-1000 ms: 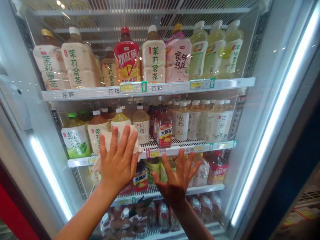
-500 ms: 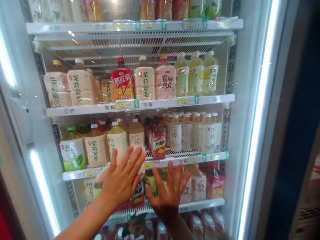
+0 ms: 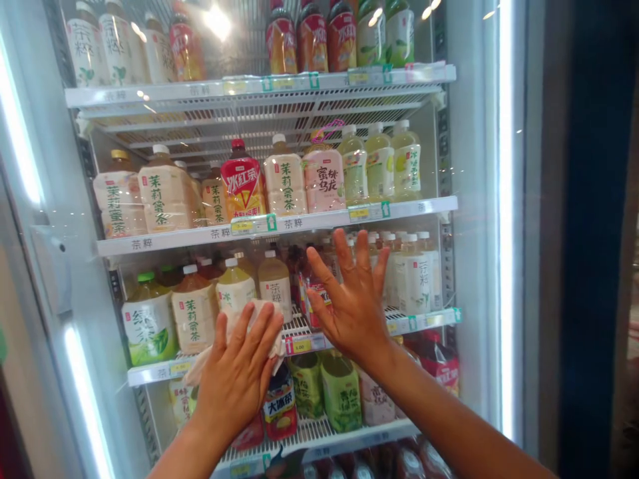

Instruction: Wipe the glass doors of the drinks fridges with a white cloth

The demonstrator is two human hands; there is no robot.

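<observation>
My left hand lies flat over a pale cloth, pressing it to the glass door of a drinks fridge. Cloth edges show above the fingertips and to the left of the hand. To the right and higher, my right hand is held up with its fingers spread and holds nothing. It appears to be at the glass, though I cannot tell whether it touches. Behind it, a dark red tea bottle is partly hidden.
Tea bottles stand on several shelves inside, among them a red bottle and a green-capped bottle. Bright light strips run down both sides. A pink squiggle shows near the upper middle.
My right hand has moved up and slightly right, from the lower shelf's height to the middle shelves. My left hand stays on the cloth, slightly lower. The view has shifted a little.
</observation>
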